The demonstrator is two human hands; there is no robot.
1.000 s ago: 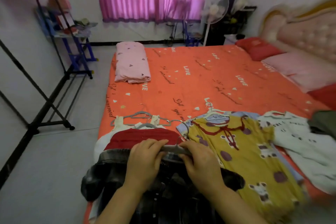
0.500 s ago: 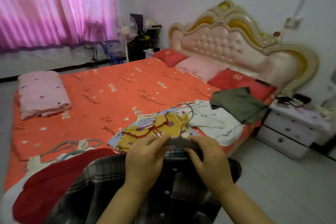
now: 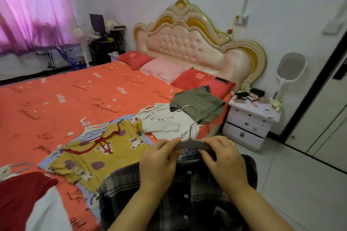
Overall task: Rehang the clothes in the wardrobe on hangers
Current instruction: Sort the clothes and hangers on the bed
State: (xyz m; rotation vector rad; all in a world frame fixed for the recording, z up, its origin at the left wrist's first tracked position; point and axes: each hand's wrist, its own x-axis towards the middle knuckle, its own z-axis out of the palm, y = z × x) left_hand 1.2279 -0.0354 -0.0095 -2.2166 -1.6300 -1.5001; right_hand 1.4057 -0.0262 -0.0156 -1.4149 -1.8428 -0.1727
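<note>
Head view: plaid shirt (image 3: 180,199) is held on a grey hanger (image 3: 191,143) above the bed's (image 3: 78,95) near edge, hook upright. Hanger shoulders are pinched by the left hand (image 3: 158,163) and right hand (image 3: 225,161), fingers closed. Yellow shirt (image 3: 93,152), white shirt (image 3: 165,124) and green garment (image 3: 201,103) are laid on the bed beyond.

The hanger (image 3: 193,143) under my fingers had a matt grey body and a thin, shiny metal hook, and the plaid shirt (image 3: 184,199) on it was soft woven cloth with glossy white buttons. The orange bedsheet (image 3: 78,95) looked like smooth matt cotton, the headboard (image 3: 189,50) like padded, tufted satiny upholstery in a glossy cream-and-gold frame.
</note>
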